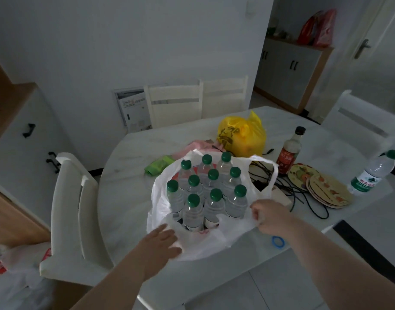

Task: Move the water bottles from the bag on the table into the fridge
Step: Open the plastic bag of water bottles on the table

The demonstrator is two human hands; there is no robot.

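Observation:
A white plastic bag [205, 242] stands open on the marble table [129, 182], near its front edge. Several clear water bottles [214, 204] with green caps stand upright inside it, packed together. My left hand [160, 240] lies flat against the bag's near-left side, fingers spread. My right hand [268, 217] pinches the bag's right rim and holds it open. One more water bottle [371, 173] stands alone at the table's right. No fridge is in view.
Behind the bag are a yellow bag [243, 135], a dark sauce bottle [289, 151], a stack of round coasters [321, 186], black cables [304, 198] and a green packet [160, 164]. White chairs [73, 206] ring the table. A blue ring [278, 241] lies near my right wrist.

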